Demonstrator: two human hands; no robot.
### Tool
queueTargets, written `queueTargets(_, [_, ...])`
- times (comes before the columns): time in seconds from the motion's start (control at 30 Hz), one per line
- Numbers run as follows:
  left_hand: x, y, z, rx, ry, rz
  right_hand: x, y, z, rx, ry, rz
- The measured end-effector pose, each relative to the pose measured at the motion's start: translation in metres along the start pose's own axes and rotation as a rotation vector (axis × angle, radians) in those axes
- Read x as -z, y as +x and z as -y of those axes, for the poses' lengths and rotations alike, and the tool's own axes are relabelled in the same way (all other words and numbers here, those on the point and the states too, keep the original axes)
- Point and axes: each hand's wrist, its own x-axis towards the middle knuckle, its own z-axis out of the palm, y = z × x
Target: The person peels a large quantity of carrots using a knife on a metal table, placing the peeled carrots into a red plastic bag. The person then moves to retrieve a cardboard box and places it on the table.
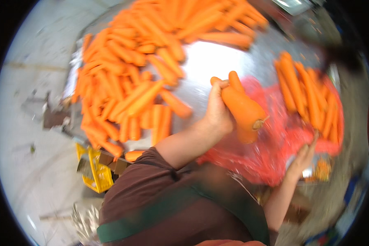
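Note:
My left hand (219, 106) grips a few carrots over the metal tabletop. The thickest carrot (242, 104) has its cut stem end turned toward the lower right, and other carrots show behind and below it. A red plastic bag (258, 163) lies crumpled beneath them and stretches to the right. Several carrots (310, 92) rest side by side in the right part of the bag. My right hand (303, 156) touches the bag just below these carrots, fingers extended; whether it pinches the plastic cannot be made out.
A large heap of loose carrots (120, 70) covers the left and far side of the metal tabletop (215, 61). Below the table's left edge stands a yellow plastic crate (97, 172) beside cardboard. Orange scraps (323, 169) lie near the right front edge. The right side is blurred.

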Motion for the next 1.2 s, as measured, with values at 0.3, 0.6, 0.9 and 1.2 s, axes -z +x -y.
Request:
queueTargets(0.3, [0.023, -0.023, -0.296, -1.036, 0.123, -0.282, -0.022, 0.005, 0.002, -0.071, 0.064, -0.014])
queueTargets(0.6, [0.054, 0.041, -0.318, -0.866, 0.571, -0.052, -0.065, 0.053, 0.009, 0.046, -0.068, -0.063])
queueTargets(0.9, [-0.045, 0.118, 0.039, -0.963, 1.817, 0.887, -0.073, 0.087, -0.012, 0.077, -0.410, -0.127])
queueTargets(1.2, [-0.071, 0.125, 0.066, -0.932, 1.705, 1.162, -0.027, 0.083, 0.007, 0.005, -0.020, -0.289])
